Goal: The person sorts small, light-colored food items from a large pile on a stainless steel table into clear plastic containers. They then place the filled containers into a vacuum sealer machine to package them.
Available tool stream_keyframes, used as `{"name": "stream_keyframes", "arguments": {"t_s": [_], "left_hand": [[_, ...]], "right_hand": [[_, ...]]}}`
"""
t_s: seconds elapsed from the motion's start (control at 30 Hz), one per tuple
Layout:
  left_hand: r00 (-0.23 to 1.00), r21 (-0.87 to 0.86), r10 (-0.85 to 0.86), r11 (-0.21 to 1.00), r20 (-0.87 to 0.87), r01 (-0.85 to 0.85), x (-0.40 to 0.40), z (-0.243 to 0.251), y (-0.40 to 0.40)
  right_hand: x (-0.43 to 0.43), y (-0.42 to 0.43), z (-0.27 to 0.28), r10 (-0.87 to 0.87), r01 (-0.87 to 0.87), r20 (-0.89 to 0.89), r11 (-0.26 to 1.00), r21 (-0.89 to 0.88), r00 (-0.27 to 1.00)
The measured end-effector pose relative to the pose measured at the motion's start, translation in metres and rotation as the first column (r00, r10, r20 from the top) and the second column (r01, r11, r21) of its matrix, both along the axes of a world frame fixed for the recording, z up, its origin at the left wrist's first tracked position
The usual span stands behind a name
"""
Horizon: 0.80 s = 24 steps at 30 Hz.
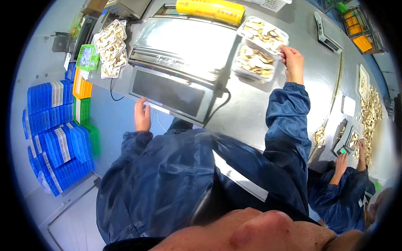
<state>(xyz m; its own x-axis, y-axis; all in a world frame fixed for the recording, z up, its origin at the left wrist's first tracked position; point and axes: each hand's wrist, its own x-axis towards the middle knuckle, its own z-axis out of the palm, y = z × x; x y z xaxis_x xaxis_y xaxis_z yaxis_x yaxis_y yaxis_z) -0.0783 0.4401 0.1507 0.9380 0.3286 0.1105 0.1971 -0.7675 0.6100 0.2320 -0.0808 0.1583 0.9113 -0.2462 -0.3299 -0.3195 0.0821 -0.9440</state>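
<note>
My right hand pinches the near right corner of a clear plastic tray of sliced mushrooms. That tray rests partly over a second tray of sliced mushrooms, nearer to me on the steel table. My left hand is at the front left edge of the tray wrapping machine, its fingers slightly apart, with nothing seen in it. The machine has a dark flat plate at its front, a shiny metal bed behind and a yellow film roll at the back.
Filled mushroom trays are piled at the left, beside a green basket. Blue crates are stacked on the floor. A scale stands at the far right. A co-worker's hands are at another scale beside loose mushroom slices.
</note>
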Motion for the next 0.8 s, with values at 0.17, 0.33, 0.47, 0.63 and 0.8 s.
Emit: {"name": "stream_keyframes", "arguments": {"t_s": [0.17, 0.33, 0.47, 0.63, 0.8], "left_hand": [[0.953, -0.038, -0.185, 0.979, 0.241, 0.200, 0.128, 0.017, 0.070], [0.891, -0.408, -0.429, 0.794, 0.150, 0.451, 0.278, 0.034, 0.076], [0.856, -0.674, -0.511, 0.659, -0.073, 0.336, 0.351, -0.002, 0.073], [0.758, -0.642, -0.620, 0.669, -0.204, 0.375, 0.361, -0.041, 0.069], [0.775, -0.598, -0.600, 0.701, -0.200, 0.388, 0.350, -0.052, 0.059]], "right_hand": [[-0.017, 0.102, 0.040, 0.068, -0.068, -0.037, 0.998, 0.007, 0.997], [-0.021, 0.225, 0.029, 0.110, -0.110, -0.103, 0.994, 0.005, 0.989], [-0.021, 0.271, -0.009, 0.127, -0.118, -0.127, 0.990, 0.074, 0.984], [-0.022, 0.276, -0.031, 0.162, -0.164, -0.242, 0.986, 0.014, 0.957], [-0.024, 0.277, -0.041, 0.142, -0.218, -0.288, 0.942, -0.254, 0.947]]}}
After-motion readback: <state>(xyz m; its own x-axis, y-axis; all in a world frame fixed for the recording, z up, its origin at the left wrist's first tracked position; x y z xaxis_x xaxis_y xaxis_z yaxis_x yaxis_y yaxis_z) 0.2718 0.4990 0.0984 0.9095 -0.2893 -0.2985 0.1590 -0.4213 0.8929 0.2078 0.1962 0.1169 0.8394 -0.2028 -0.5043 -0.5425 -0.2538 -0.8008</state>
